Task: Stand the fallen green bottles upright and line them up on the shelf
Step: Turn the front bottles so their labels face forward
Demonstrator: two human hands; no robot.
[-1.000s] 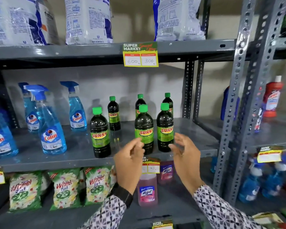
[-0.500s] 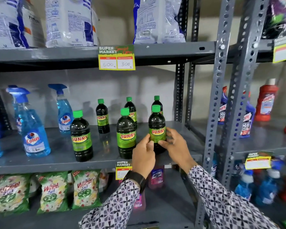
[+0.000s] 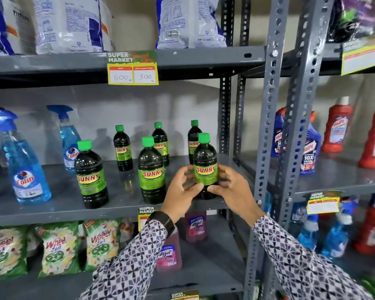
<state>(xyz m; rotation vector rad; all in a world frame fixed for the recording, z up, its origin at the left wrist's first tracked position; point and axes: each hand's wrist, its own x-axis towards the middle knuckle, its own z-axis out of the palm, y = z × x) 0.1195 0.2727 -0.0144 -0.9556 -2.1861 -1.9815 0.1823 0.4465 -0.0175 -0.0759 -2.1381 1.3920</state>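
Both hands reach up from below with wrists bent back, the left hand [image 3: 180, 192] and right hand [image 3: 233, 189] cupping the rightmost front green bottle [image 3: 205, 167] from either side. Their fingers curl around its label and thumbs pinch its lower body. It stands upright at the near right edge of the middle shelf [image 3: 52, 210].

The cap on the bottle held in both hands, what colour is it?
Bright green cap, seen clearly in the head view, above the dark bottle.
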